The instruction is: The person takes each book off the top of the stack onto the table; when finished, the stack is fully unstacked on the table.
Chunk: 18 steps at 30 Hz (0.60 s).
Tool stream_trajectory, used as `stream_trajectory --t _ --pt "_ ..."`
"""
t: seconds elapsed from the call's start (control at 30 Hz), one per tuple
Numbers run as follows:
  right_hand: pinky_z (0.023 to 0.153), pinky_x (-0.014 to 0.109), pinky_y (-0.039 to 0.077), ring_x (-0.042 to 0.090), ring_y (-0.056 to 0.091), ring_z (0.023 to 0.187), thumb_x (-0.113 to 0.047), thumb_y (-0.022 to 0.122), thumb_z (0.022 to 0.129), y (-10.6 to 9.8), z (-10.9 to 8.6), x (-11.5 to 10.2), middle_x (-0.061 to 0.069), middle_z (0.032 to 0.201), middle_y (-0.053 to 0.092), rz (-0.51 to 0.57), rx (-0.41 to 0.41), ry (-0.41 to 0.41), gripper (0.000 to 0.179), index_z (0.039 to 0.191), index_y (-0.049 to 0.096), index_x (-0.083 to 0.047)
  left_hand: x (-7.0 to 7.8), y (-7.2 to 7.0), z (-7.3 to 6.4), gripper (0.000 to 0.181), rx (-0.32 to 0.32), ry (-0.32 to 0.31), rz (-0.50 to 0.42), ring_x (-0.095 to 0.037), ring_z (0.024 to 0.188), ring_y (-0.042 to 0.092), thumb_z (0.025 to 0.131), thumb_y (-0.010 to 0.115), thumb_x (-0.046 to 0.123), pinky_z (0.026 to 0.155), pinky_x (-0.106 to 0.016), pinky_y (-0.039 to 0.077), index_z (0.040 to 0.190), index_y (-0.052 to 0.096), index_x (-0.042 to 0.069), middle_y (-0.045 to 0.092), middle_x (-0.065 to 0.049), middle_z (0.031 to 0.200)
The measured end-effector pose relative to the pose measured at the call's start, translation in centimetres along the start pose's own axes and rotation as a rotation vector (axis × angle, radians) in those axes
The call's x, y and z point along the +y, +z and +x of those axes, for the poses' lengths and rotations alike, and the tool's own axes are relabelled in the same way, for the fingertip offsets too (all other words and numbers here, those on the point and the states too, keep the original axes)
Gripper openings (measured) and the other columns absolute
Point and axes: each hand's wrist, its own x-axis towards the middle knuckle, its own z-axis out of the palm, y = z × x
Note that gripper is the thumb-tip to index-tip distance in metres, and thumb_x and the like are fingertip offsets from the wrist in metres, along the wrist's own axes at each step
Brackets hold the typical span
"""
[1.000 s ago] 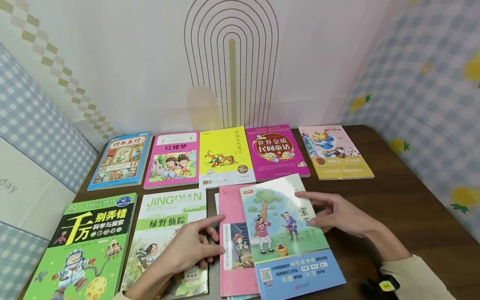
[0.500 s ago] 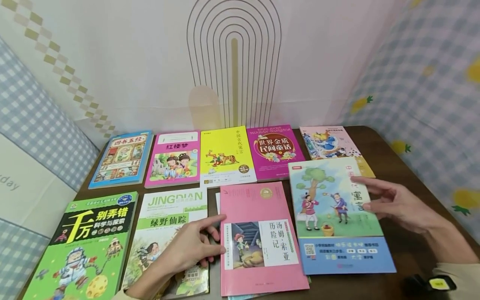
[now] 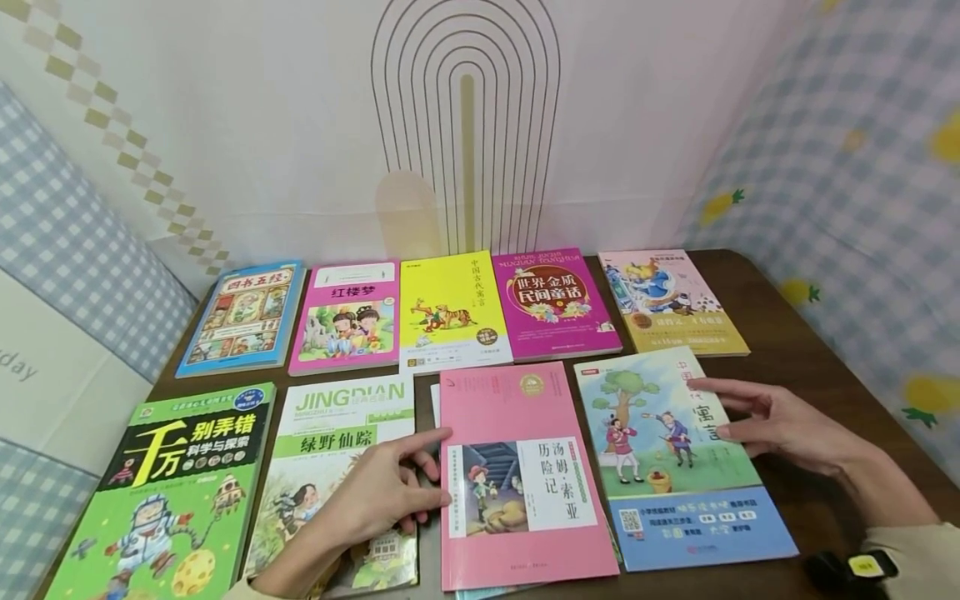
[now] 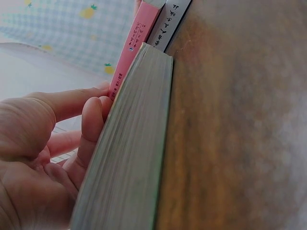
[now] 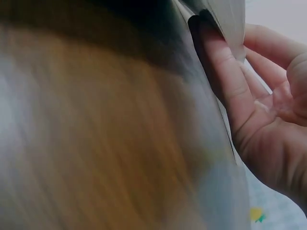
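My right hand [image 3: 791,429] pinches the right edge of a picture-covered fable book [image 3: 675,467] with a tree, two figures and a blue lower band. The right wrist view shows fingers on both sides of its page edge [image 5: 230,26]. My left hand [image 3: 382,487] touches the left edge of a pink book [image 3: 517,558] with its index fingertip and thumb; the other fingers are bent. In the left wrist view the fingertips meet the pink spine [image 4: 132,50]. Under the pink book, another book's spine [image 4: 168,26] shows; its cover is mostly hidden.
A green book [image 3: 150,533] and a white-and-green book [image 3: 337,396] lie at left. Behind are blue [image 3: 243,312], magenta [image 3: 345,333], yellow [image 3: 453,308], purple [image 3: 558,304] and pink-and-gold [image 3: 671,304] books. The brown table [image 3: 780,367] meets a patterned cloth [image 3: 862,192].
The right hand has moved the fable book rightward off the pink book, then lower and nearer, baring the pink cover and the pink-and-gold book behind. The left hand has stayed in place.
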Motion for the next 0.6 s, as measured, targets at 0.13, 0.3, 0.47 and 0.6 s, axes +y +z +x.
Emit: stream_trajectory --t 0.13,0.3,0.47,0.6 --pt "0.085 0.055 0.063 0.03 0.075 0.114 -0.002 0.057 0.107 0.8 0.6 -0.2 -0.015 0.136 0.068 -0.069 0.058 0.034 0.065 0.165 0.04 -0.026 -0.1 0.0 0.0 0.078 0.001 -0.001 -0.003 -0.018 0.06 0.066 0.085 0.087 0.011 0.049 -0.041 0.06 0.156 0.055 0.017 0.065 -0.008 0.101" --pt "0.085 0.049 0.065 0.024 0.075 0.111 -0.008 0.061 0.107 1.3 0.5 -0.7 -0.009 0.139 0.065 -0.18 0.114 0.055 0.063 0.165 0.04 -0.02 0.0 0.0 0.0 0.078 0.003 0.001 0.008 -0.018 0.06 0.067 0.085 0.088 0.012 0.048 -0.041 0.06 0.156 0.054 0.017 0.066 -0.008 0.1" --pt "0.081 0.043 0.066 0.019 0.073 0.105 -0.015 0.066 0.105 2.1 0.7 -1.3 0.028 0.152 0.05 -0.34 0.182 0.053 0.065 0.164 0.039 -0.011 0.0 0.0 0.0 0.078 0.004 -0.001 0.015 -0.018 0.06 0.067 0.086 0.088 0.012 0.048 -0.041 0.06 0.156 0.054 0.017 0.066 -0.008 0.1" --pt "0.072 0.038 0.065 0.016 0.067 0.087 -0.017 0.07 0.103 2.8 0.9 -1.7 0.032 0.142 0.053 -0.462 0.243 0.061 0.065 0.161 0.043 -0.008 0.1 0.0 0.0 0.078 0.004 -0.001 0.014 -0.018 0.06 0.067 0.086 0.087 0.012 0.049 -0.041 0.06 0.156 0.055 0.017 0.066 -0.008 0.1"
